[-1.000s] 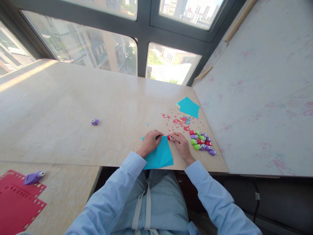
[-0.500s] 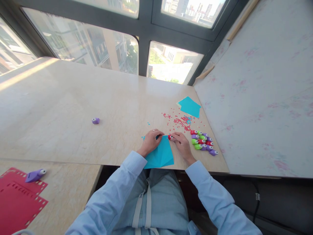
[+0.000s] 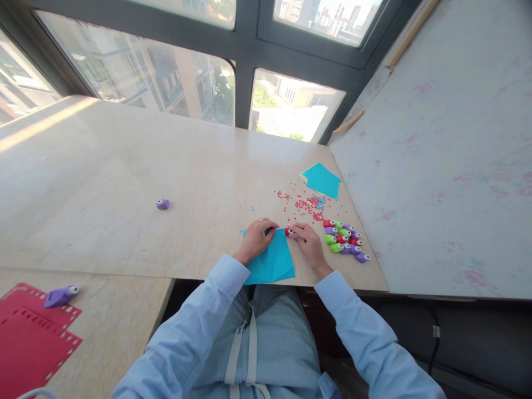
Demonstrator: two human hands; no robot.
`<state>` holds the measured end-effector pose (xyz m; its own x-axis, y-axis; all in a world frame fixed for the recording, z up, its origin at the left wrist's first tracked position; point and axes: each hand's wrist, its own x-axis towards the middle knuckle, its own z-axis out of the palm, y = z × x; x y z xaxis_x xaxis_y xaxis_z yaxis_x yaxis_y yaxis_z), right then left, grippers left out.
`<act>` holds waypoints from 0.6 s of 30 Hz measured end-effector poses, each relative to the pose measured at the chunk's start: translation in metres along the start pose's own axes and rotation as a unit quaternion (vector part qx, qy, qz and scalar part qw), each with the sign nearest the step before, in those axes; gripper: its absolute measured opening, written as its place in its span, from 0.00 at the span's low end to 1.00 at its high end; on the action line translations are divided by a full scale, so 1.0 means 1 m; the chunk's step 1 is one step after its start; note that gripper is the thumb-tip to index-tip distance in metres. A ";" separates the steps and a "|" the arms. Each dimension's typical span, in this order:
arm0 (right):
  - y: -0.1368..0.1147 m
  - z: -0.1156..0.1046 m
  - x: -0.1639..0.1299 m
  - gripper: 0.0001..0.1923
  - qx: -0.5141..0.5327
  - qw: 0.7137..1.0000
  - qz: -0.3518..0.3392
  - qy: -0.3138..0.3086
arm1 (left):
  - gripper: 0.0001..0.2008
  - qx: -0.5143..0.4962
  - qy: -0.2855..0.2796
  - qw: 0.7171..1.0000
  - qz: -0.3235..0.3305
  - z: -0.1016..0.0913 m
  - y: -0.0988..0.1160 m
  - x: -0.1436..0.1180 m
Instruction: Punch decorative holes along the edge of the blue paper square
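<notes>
A: How is the blue sheet (image 3: 274, 259) on the table (image 3: 199, 183) held?
B: The left hand (image 3: 255, 241) pinches its far edge, probably to keep it steady; the right hand (image 3: 306, 241) grasps the red punch (image 3: 289, 232) at its far right corner, seemingly to line up with the edge
A: And the other punches (image 3: 342, 239)?
B: Clustered right of the sheet, likely for easy reach, with red confetti (image 3: 310, 205) beyond it

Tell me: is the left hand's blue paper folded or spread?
Mostly spread: the blue paper shows a broad face with fold lines.
</notes>
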<state>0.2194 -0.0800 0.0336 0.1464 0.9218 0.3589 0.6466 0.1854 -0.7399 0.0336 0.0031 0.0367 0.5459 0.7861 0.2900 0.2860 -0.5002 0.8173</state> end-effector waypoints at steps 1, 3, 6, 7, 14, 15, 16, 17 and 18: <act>0.000 0.000 0.000 0.13 0.002 1.000 0.001 -0.004 | 0.07 0.001 0.000 1.000 0.000 0.000 0.000 0.000; -0.001 -0.001 0.000 0.14 0.004 1.000 0.002 -0.014 | 0.07 0.004 0.000 1.000 -0.001 0.000 0.000 0.000; -0.001 -0.001 -0.001 0.14 0.004 1.000 0.004 -0.022 | 0.07 0.003 0.000 1.000 0.000 -0.001 0.001 0.000; -0.001 -0.002 -0.001 0.14 0.004 1.000 0.005 -0.024 | 0.06 0.001 0.000 1.000 0.001 -0.001 0.001 0.000; -0.002 -0.002 -0.004 0.13 0.020 0.999 0.009 -0.038 | 0.06 -0.011 0.002 1.000 -0.003 -0.001 0.000 0.000; -0.003 -0.002 -0.004 0.13 0.023 0.999 0.011 -0.038 | 0.06 -0.013 0.002 1.000 -0.003 0.000 0.000 0.000; -0.004 -0.003 -0.004 0.13 0.024 0.999 0.015 -0.037 | 0.06 -0.014 0.002 1.000 -0.003 0.000 0.000 0.000; -0.004 -0.003 -0.004 0.13 0.026 0.999 0.019 -0.037 | 0.06 -0.015 0.002 1.000 -0.003 0.000 -0.001 0.000; -0.005 -0.004 -0.004 0.14 0.026 0.999 0.024 -0.037 | 0.06 -0.015 0.003 1.000 -0.003 0.000 -0.001 0.000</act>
<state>0.2183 -0.0855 0.0383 0.1186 0.9523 0.2811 0.5995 0.1570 -0.7848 0.0337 0.0038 0.0360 0.5396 0.7915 0.2871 0.2652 -0.4834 0.8343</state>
